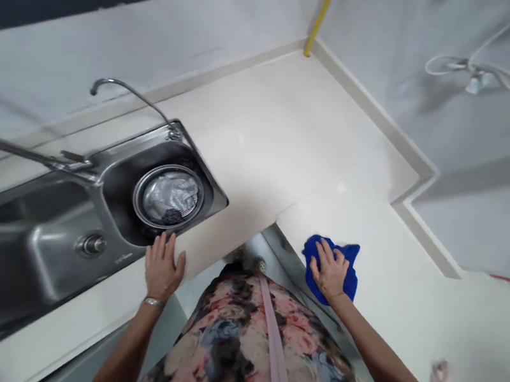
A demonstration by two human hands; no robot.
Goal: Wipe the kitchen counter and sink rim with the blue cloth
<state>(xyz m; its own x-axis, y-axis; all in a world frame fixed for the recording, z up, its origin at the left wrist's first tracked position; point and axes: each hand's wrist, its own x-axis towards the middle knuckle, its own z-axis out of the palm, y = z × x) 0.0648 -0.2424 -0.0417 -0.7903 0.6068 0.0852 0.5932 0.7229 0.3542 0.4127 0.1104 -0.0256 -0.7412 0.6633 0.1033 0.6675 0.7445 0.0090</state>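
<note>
My right hand (330,271) presses a blue cloth (350,284) onto the white countertop (264,134), close to its front edge. The fingers are bent a little over the cloth, which bunches out around them. My left hand (163,269) lies on the counter strip in front of the sink, its fingers stretched out and nothing in it. Just beyond those fingertips, inside the right basin of the steel sink (128,155), sits a round metal strainer (139,189) holding a silvery, crumpled-looking thing and a dark clump.
A thin curved tap (130,89) rises behind the right basin, and a larger faucet (24,148) reaches over the sink. A yellow pipe (322,14) meets the counter at the back corner. Coiled white cable (477,74) hangs on the right wall. The counter's inner corner lies before my body.
</note>
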